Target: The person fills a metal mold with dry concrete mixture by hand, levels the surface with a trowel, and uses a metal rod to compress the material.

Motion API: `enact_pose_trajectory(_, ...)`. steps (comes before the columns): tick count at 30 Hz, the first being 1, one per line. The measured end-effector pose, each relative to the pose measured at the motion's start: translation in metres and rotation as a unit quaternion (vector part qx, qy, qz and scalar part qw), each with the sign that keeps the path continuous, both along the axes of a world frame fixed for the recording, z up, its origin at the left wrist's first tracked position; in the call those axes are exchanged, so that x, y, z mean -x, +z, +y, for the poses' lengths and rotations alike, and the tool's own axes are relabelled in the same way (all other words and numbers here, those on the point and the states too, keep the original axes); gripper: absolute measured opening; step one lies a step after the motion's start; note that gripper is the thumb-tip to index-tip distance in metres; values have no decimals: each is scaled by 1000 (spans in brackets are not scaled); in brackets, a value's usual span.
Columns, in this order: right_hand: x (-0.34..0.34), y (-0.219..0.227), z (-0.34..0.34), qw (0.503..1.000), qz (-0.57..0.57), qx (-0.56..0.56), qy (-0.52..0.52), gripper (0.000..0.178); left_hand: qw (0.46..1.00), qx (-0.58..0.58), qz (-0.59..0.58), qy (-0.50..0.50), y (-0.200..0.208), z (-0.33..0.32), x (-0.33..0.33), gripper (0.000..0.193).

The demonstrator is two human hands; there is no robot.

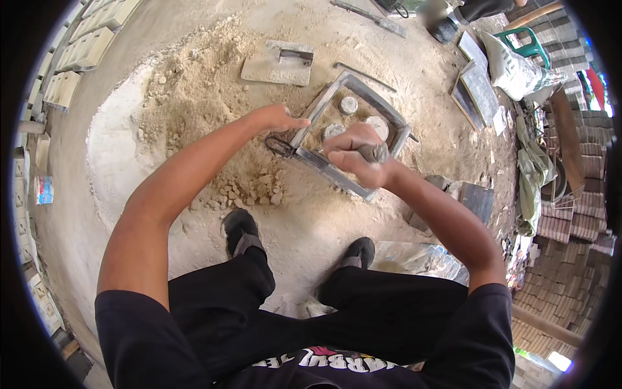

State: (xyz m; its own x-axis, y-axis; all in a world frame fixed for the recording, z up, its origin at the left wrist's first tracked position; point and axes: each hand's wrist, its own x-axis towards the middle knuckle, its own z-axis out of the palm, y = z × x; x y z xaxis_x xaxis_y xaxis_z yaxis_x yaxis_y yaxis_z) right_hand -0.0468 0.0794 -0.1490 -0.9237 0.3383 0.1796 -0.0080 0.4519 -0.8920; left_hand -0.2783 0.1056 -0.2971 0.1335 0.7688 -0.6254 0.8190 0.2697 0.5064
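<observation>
Presently, the right hand (358, 157) is raised over the near part of a grey rectangular frame (334, 175), its fingers curled together and clamped on a grey object (374, 153) whose kind cannot be told. The left hand (277, 118) is at the frame's left wall, one digit extended; whether it grips the rim cannot be told. The frame lies on the ground ahead of the feet, with sandy material and pale round pieces (348, 106) inside. A dark wire loop (280, 146) sits at its left corner. Loose sand (201, 84) is heaped to the left; a grey slotted block (275, 68) lies beyond.
</observation>
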Motion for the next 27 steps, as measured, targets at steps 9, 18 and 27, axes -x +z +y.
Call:
enact_pose_trajectory(9, 18, -14, 3, 981, 36, 99, -161, 33, 999, 14, -40, -16, -18, 14, 11, 110)
enact_pose_trajectory(18, 37, -1, 9, 945, 108, 83, -296, 54, 997, 21, -62, 30, -12, 5, 6, 97)
enact_pose_trajectory(27, 31, 11, 20, 904, 86, 143, -394, 49, 997, 25, -61, 35, 1, 6, 3, 89)
